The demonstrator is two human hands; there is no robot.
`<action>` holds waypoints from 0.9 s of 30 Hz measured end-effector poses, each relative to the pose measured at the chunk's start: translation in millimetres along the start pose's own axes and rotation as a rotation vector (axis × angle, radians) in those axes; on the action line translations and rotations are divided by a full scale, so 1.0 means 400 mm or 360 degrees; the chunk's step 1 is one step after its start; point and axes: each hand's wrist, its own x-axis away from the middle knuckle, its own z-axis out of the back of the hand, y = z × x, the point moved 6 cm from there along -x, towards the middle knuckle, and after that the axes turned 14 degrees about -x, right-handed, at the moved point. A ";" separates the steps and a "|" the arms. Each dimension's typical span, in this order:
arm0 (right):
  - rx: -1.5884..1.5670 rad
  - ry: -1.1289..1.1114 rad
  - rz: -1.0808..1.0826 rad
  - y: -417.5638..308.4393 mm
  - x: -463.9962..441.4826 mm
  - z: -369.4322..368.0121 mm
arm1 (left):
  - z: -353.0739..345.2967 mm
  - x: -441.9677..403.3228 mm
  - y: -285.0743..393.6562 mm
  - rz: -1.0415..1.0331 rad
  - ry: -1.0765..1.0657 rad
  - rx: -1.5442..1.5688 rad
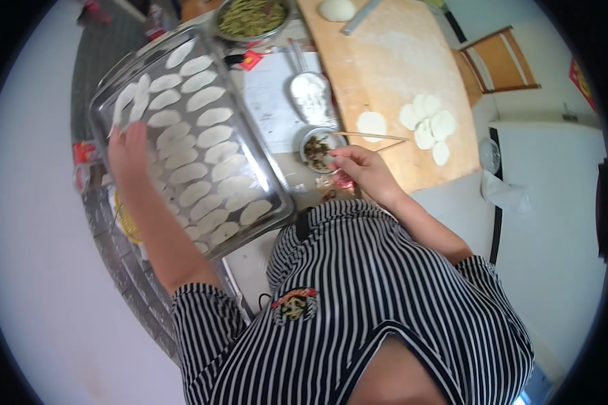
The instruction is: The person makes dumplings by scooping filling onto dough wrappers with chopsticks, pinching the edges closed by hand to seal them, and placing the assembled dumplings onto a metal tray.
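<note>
My left hand [129, 150] is at the left edge of the metal tray [282, 197], its fingers closed at the lower end of a long white dough piece [123, 101]. Rows of similar folded pieces [205, 98] cover the tray. My right hand [366, 170] is beside a small bowl of dark filling [315, 150]. Its thumb and fingers are pinched together at the bowl's right rim, on something small and pale that I cannot make out. Two chopsticks [371, 136] reach from the bowl over the wooden board's edge, just above this hand.
On the wooden board [398, 67] lie a single dough round [371, 126], overlapping rounds [442, 124], a dough lump [337, 9] and a rolling pin [362, 16]. A container of white powder [311, 96] and a bowl of green food [252, 18] stand between tray and board.
</note>
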 end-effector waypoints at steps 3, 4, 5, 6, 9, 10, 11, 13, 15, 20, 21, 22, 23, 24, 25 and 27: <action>-0.0115 0.0241 0.0056 0.033 -0.037 0.118 | -0.047 0.048 -0.014 0.0278 0.0505 0.0641; -0.0103 0.0384 0.0077 0.040 -0.044 0.165 | -0.092 0.073 -0.035 0.0302 0.0471 0.0634; 0.0001 0.0496 0.0125 0.053 -0.050 0.220 | -0.158 0.100 -0.059 0.0295 0.0266 0.0558; 0.0108 0.0603 0.0169 0.062 -0.050 0.271 | -0.224 0.137 -0.074 0.0286 0.0065 0.0484; 0.0901 0.0887 0.0412 0.049 -0.034 0.371 | -0.434 0.300 -0.062 0.0354 -0.0113 0.0265; 0.1364 0.0970 0.0718 0.026 -0.021 0.375 | -0.487 0.338 -0.073 0.0365 -0.0192 0.0163; 0.1362 0.0876 0.0568 0.024 -0.028 0.385 | -0.540 0.369 -0.085 0.0384 -0.0274 0.0075; 0.1514 0.0685 0.0682 0.008 -0.049 0.390 | -0.624 0.416 -0.106 0.0411 -0.0364 -0.0027; 0.1678 0.0347 0.0612 -0.011 -0.057 0.348 | -0.703 0.451 -0.110 0.0303 -0.0606 -0.0246; 0.2149 0.0005 0.0443 0.001 -0.069 0.304 | -0.815 0.483 -0.121 0.0180 -0.0719 -0.0433; 0.2330 -0.0145 0.0340 0.019 -0.072 0.297 | -0.840 0.477 -0.119 0.0113 -0.0784 -0.0539; 0.2314 -0.0138 0.0328 0.028 -0.076 0.302 | -0.866 0.476 -0.118 0.0046 -0.0849 -0.0643; 0.2306 -0.0182 0.0489 0.028 -0.075 0.294 | -0.887 0.478 -0.115 -0.0003 -0.0847 -0.0721; 0.2291 -0.0229 0.0651 0.030 -0.080 0.291 | -0.913 0.474 -0.120 0.0002 -0.0860 -0.0732; 0.2334 -0.0297 0.0730 0.038 -0.086 0.290 | -0.945 0.471 -0.120 -0.0072 -0.0915 -0.0739; 0.2377 -0.0354 0.0767 0.043 -0.090 0.302 | -1.005 0.463 -0.122 -0.0134 -0.1016 -0.0786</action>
